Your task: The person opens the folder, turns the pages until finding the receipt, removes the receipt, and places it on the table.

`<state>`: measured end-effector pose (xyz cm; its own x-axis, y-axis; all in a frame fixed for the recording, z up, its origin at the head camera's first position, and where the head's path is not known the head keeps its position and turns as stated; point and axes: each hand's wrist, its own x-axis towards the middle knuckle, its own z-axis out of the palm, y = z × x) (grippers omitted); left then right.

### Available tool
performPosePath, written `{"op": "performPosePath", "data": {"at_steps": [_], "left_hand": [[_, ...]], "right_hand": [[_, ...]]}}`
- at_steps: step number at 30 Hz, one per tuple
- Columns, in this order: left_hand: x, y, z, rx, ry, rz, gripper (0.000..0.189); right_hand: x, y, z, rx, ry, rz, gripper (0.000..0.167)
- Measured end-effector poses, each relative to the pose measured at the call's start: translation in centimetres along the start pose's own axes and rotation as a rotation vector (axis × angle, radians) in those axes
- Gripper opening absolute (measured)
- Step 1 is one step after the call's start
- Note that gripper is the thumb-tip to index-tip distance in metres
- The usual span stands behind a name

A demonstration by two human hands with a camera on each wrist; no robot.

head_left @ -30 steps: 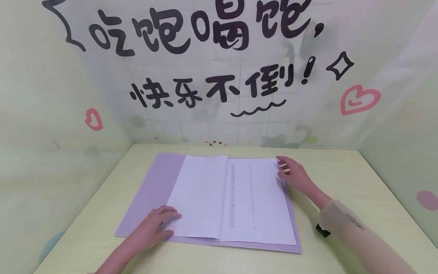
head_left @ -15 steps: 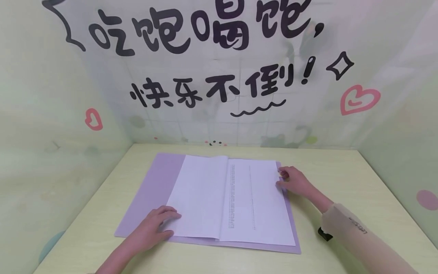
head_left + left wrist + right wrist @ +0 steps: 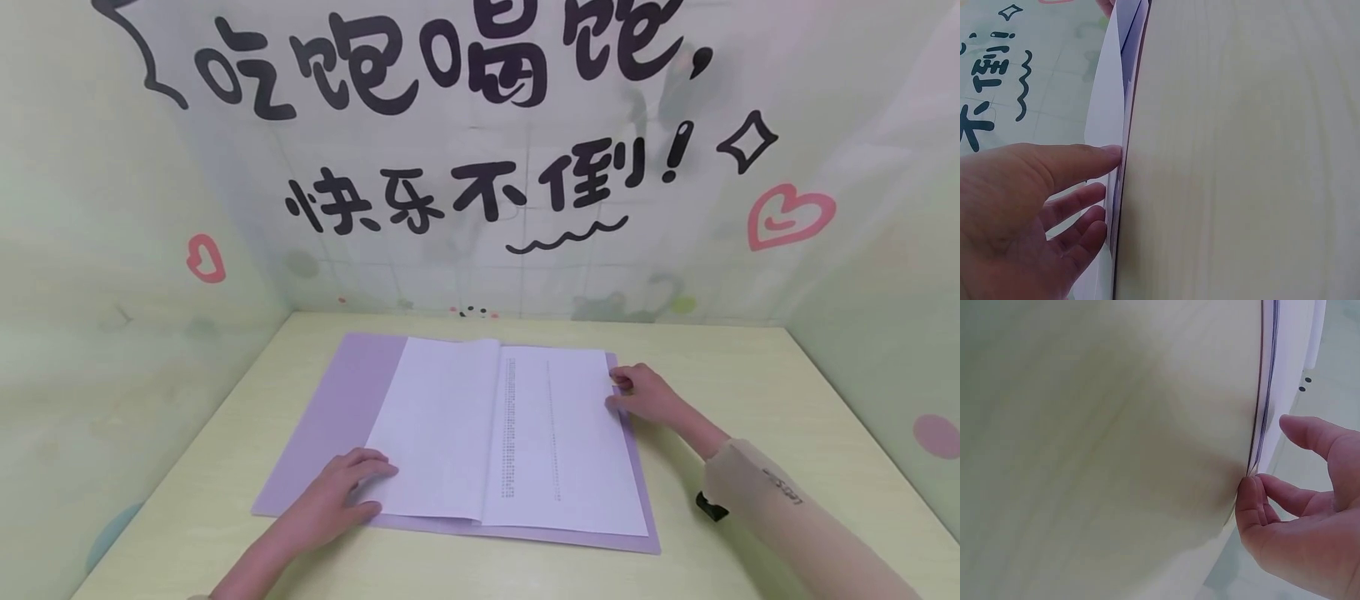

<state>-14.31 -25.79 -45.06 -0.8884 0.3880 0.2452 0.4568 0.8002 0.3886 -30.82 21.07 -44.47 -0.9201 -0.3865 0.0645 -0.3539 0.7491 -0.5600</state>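
An open purple folder (image 3: 337, 417) lies on the table with white sheets inside. The left sheet (image 3: 435, 425) looks blank, while the right sheet (image 3: 592, 442) bears columns of small print. My left hand (image 3: 330, 504) rests at the lower left of the blank sheet, fingers spread, thumb by the bottom edge; the left wrist view shows the thumb (image 3: 1110, 154) touching that edge. At the folder's right edge, my right hand (image 3: 645, 396) touches with bent fingertips. In the right wrist view its thumb (image 3: 1297, 428) stands apart from the fingers. Something small and pale at the fingertips is unclear.
The pale wooden table (image 3: 735, 375) extends around the folder. Behind it rises a light backdrop (image 3: 450, 275) with black lettering and pink hearts. A black band (image 3: 711, 507) shows below the right sleeve (image 3: 787, 500).
My right hand has slid from the sheet's upper right corner a little down the right edge, mostly in the first half second. The left hand and folder stay in place.
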Motion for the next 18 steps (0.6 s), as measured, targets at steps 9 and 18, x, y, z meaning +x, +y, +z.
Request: {"op": "performPosePath", "data": {"at_steps": [9,18], "left_hand": [[0.05,-0.09,0.04,-0.003,-0.005,0.001,0.044],[-0.01,0.01,0.05,-0.005,0.005,0.011,0.044]], "right_hand": [[-0.23,-0.07,-0.10,0.017,-0.022,0.004,0.052],[-0.82,0.31,-0.06,0.000,-0.046,0.015,0.063]]}}
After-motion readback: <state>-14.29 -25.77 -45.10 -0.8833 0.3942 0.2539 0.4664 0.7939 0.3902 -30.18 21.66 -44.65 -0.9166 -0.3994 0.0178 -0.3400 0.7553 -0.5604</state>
